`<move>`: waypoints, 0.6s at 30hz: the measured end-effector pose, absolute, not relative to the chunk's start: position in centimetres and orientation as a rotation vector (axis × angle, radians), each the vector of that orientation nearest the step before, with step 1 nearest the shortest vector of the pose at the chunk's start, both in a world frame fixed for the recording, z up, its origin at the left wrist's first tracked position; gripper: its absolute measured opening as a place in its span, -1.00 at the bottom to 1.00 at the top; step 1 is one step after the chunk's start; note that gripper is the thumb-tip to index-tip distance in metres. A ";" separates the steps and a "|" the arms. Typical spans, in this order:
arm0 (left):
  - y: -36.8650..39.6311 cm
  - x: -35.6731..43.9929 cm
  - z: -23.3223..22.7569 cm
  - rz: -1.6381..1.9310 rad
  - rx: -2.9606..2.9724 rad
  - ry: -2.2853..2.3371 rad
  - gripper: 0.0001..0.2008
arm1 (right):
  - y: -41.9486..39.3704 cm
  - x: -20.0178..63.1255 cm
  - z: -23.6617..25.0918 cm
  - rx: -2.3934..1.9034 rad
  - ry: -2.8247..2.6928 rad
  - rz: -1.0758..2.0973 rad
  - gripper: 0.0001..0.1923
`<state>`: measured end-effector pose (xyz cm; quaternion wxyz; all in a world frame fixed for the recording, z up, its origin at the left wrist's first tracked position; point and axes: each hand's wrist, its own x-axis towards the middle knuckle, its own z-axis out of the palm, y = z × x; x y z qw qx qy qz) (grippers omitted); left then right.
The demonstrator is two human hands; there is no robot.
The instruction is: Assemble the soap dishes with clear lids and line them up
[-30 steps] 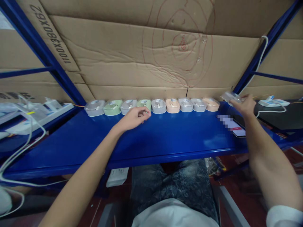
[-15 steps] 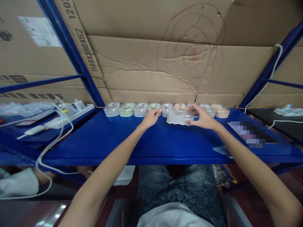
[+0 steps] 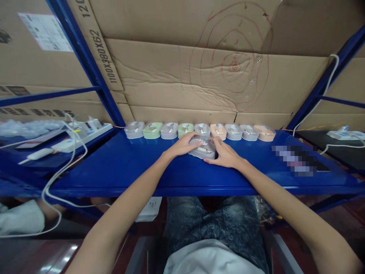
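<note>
A small grey plastic box with a clear lid sits on the blue tabletop, in front of the row's middle. My left hand grips it at the left, its thumb over the lid. From the right, my right hand curls round the same box, with the thumb along the near side. Behind stands a row of several similar lidded boxes, among them a green box, a peach box and a grey box at the left end.
A flat, pixelated device lies on the table's right. Left of the table are a white power strip and white cables. Blue rack posts and a cardboard wall enclose the back. Another person's sleeve shows lower left.
The grey box has moved left and towards me in my right hand. My left hand has come from beside the row onto the box, so both hands now hold it.
</note>
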<state>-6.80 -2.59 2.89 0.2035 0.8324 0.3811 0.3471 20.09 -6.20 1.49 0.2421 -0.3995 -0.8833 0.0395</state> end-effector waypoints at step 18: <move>-2.0 -7.1 1.9 0.828 2.432 0.925 0.11 | -5.8 20.0 0.8 -1.025 -2.335 0.157 -0.17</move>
